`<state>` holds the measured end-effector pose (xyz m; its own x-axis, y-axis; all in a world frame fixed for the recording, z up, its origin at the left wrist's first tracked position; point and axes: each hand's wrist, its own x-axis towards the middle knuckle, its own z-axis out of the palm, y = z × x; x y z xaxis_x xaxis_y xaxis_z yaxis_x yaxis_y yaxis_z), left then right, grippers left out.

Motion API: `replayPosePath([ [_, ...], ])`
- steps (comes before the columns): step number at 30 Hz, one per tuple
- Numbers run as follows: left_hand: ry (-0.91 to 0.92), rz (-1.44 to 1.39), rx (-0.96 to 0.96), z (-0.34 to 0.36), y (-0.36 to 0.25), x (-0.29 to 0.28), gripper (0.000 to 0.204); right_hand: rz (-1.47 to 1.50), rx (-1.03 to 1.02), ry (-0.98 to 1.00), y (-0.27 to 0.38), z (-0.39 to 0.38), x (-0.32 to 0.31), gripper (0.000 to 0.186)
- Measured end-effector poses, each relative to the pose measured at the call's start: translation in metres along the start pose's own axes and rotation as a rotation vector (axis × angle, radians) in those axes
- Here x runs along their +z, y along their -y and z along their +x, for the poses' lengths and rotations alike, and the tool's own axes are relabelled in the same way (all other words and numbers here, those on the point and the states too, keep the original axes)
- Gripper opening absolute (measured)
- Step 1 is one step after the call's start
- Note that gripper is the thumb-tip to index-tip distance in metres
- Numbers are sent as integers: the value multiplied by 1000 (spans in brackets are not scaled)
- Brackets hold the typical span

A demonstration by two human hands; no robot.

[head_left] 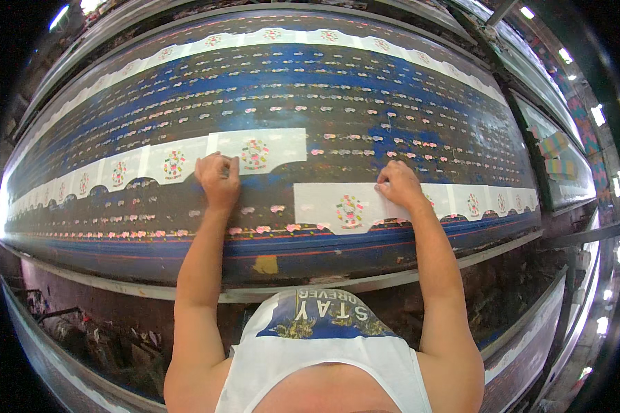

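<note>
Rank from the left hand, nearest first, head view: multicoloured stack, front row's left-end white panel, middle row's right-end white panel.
From the left hand:
1. Middle row's right-end white panel: directly beside it.
2. Front row's left-end white panel: right, lower in view.
3. Multicoloured stack: far right.

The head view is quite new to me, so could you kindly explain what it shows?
There is no machine here: a person works with two bare hands. The only picture comes from a wide fisheye camera on their head, looking down, so straight edges bend near the rim. The long, dark, blue-streaked table carries flat white pieces with round multicoloured prints, laid in rows, and lines of small pinkish marks. The left hand is at a piece in the middle row; the right hand is at the nearest row's upper edge. Whether either grips firmly is unclear.
</note>
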<state>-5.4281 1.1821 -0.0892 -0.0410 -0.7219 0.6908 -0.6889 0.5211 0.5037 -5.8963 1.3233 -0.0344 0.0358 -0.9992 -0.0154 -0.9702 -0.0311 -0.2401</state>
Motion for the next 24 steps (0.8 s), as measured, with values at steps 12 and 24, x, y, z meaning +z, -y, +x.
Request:
replayPosePath([
  [12,572,-33,222,-55,-165,58,43,602,-225,360,-1,-35,-45,20],
  [24,184,-151,-430,-28,-119,88,29,777,-31,13,-66,29,-6,23],
])
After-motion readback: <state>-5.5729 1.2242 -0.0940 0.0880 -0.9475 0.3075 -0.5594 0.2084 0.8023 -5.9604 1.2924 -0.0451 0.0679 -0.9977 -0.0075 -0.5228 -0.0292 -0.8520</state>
